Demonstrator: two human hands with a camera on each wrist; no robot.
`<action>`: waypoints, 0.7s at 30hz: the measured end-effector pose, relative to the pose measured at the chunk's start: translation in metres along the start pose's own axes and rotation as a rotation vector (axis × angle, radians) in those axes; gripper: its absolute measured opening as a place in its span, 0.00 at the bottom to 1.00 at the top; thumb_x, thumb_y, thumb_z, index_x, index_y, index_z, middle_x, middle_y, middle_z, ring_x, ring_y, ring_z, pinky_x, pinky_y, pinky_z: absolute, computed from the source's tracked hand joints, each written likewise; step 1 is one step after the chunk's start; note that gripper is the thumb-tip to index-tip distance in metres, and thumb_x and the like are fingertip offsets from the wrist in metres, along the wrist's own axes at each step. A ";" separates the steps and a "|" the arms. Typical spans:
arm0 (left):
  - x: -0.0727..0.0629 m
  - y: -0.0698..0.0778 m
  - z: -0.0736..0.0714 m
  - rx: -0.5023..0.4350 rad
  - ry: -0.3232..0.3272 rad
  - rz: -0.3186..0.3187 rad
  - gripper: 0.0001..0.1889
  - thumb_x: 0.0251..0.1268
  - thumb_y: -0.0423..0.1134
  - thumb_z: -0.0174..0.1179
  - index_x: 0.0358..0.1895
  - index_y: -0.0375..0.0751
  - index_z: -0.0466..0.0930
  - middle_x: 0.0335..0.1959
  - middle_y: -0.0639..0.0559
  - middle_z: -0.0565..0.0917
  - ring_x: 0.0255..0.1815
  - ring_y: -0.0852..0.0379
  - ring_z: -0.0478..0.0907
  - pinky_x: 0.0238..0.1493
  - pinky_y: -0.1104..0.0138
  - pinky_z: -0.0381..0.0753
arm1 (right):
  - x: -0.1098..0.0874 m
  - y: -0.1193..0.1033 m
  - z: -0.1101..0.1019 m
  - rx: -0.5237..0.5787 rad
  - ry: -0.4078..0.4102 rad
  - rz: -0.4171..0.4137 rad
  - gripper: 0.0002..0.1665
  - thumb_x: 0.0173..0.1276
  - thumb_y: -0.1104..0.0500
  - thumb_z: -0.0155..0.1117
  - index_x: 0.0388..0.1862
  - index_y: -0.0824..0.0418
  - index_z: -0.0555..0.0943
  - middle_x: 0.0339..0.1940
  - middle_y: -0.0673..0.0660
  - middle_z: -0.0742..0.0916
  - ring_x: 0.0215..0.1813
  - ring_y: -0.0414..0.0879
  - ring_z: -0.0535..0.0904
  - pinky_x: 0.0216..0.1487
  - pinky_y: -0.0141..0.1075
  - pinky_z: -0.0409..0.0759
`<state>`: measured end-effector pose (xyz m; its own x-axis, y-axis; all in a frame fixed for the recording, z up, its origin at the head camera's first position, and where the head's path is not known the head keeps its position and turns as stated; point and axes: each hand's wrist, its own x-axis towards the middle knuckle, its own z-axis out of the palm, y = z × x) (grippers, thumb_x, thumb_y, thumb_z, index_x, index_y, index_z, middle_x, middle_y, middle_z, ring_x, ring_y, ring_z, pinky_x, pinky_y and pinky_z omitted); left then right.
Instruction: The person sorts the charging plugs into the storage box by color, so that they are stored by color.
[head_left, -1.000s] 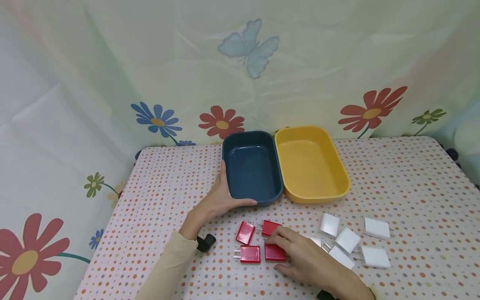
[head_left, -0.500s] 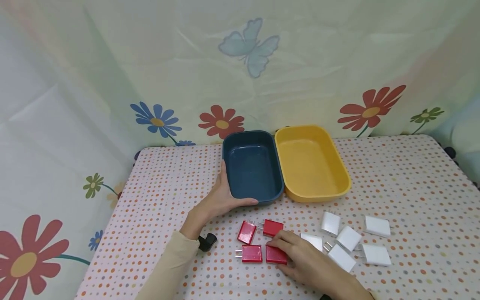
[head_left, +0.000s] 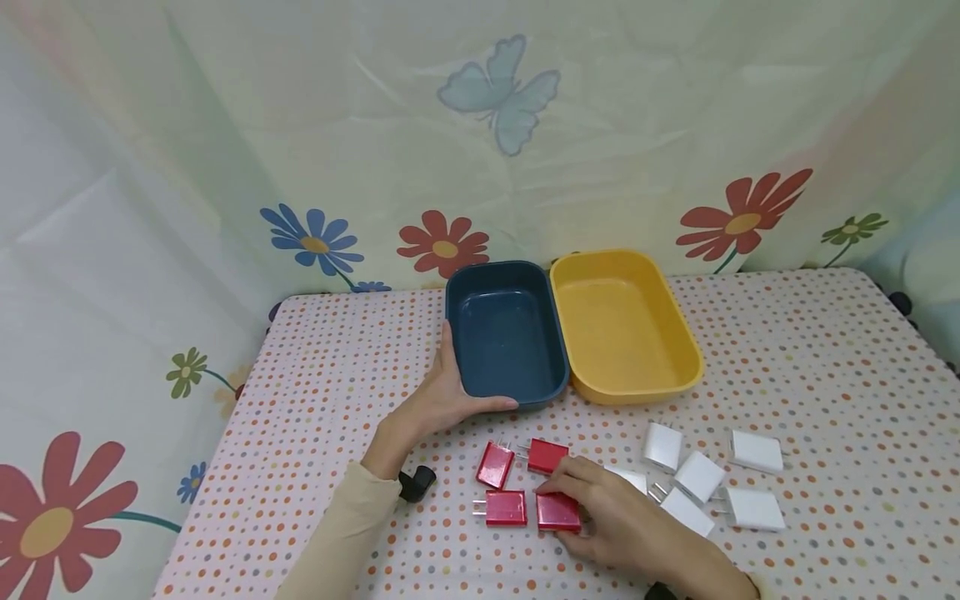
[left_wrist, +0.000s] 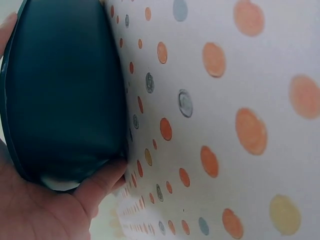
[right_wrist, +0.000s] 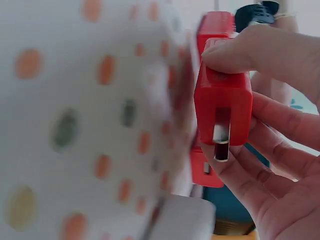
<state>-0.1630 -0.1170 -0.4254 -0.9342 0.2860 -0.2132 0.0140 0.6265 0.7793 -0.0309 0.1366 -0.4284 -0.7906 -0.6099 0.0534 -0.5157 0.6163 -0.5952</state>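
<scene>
My left hand [head_left: 442, 396] rests against the dark blue bin [head_left: 506, 342], fingers straight along its left side and thumb along its front. In the left wrist view the thumb lies on the bin's outer wall [left_wrist: 70, 100]. My right hand [head_left: 611, 512] pinches a red charger plug [head_left: 558, 512] between thumb and fingers. The right wrist view shows the thumb on one face of this charger [right_wrist: 222, 95], fingers behind it. Three other red chargers lie close by: one [head_left: 506, 507] to its left, one [head_left: 495, 464] farther up, one [head_left: 547, 456] just above the fingers.
A yellow bin [head_left: 626, 333] stands right beside the blue one. Several white charger plugs [head_left: 699, 477] lie to the right of my right hand, one [head_left: 630, 479] partly hidden behind it. A dotted cloth [head_left: 337, 358] covers the table, and a flowered curtain [head_left: 360, 150] hangs behind.
The thumb and fingers of my right hand have closed on the red charger, which has shifted slightly to the right. My left hand stays at the blue bin.
</scene>
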 end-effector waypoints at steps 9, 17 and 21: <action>-0.001 0.000 -0.003 0.021 0.007 -0.010 0.80 0.47 0.65 0.80 0.84 0.54 0.16 0.87 0.45 0.37 0.86 0.39 0.42 0.77 0.39 0.61 | 0.024 -0.013 -0.046 0.017 0.029 -0.018 0.27 0.55 0.62 0.85 0.54 0.55 0.86 0.50 0.46 0.83 0.46 0.39 0.76 0.44 0.31 0.84; 0.001 -0.001 -0.003 -0.005 -0.011 0.004 0.79 0.49 0.63 0.80 0.83 0.54 0.15 0.87 0.46 0.38 0.86 0.40 0.42 0.77 0.40 0.62 | 0.066 -0.008 -0.093 -0.067 0.208 -0.166 0.30 0.51 0.67 0.87 0.54 0.62 0.84 0.48 0.52 0.84 0.48 0.46 0.80 0.43 0.36 0.88; 0.001 -0.001 -0.001 -0.019 -0.019 -0.001 0.79 0.49 0.64 0.79 0.83 0.55 0.15 0.87 0.46 0.38 0.86 0.41 0.41 0.77 0.40 0.61 | 0.091 0.000 -0.103 -0.078 0.210 -0.128 0.28 0.53 0.67 0.85 0.53 0.63 0.84 0.48 0.56 0.85 0.49 0.50 0.80 0.45 0.44 0.88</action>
<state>-0.1644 -0.1179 -0.4259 -0.9272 0.2994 -0.2251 0.0060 0.6128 0.7902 -0.1369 0.1323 -0.3416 -0.7646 -0.5733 0.2945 -0.6331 0.5825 -0.5097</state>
